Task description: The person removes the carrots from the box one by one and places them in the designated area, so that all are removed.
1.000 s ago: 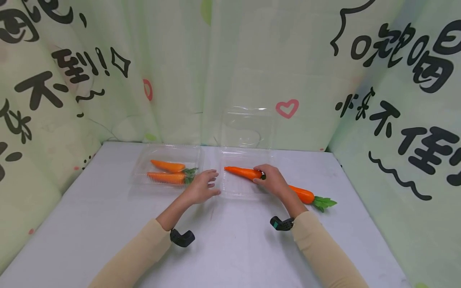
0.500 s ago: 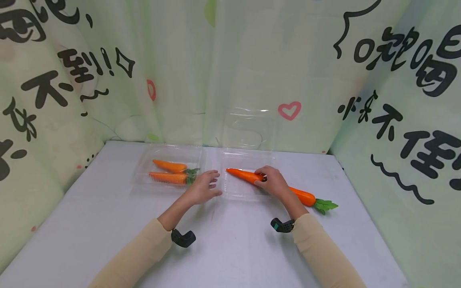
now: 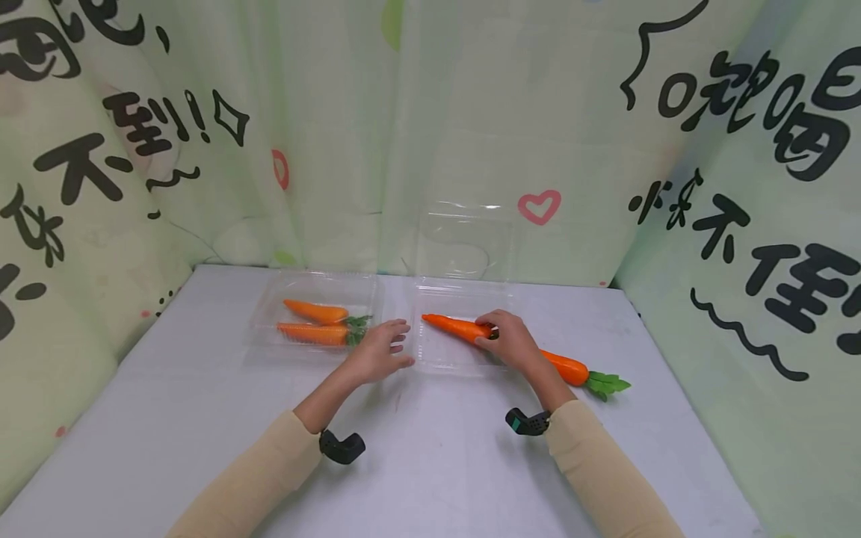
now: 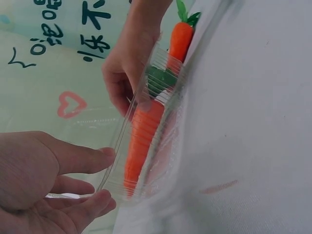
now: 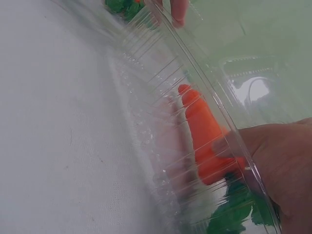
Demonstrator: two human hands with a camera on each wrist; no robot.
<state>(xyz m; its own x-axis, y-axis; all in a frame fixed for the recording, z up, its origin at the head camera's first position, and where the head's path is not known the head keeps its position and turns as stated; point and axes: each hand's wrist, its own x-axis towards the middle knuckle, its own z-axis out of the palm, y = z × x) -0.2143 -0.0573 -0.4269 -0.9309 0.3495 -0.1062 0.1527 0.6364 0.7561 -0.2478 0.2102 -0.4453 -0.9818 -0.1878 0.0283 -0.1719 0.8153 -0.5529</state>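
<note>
Curtained off like a small booth, building type unclear: pale-green fabric curtains (image 3: pixel 336 112) with printed black characters (image 3: pixel 72 172) hang at ten, twelve and two o'clock around a white cloth-covered table (image 3: pixel 430 478).

Head cam's decently bright with soft, even light, just faint fuzzy shadows on the surface (image 3: pixel 430 478) beside the sleeves (image 3: pixel 612 471). The clear lid (image 3: pixel 464 206) catches thin white glare near its top edge. Both wrist cams look dimmer and greyer tbh, the right one hazy with a blown-out patch on clear plastic and a smeary carrot (image 5: pixel 201 129)
</note>
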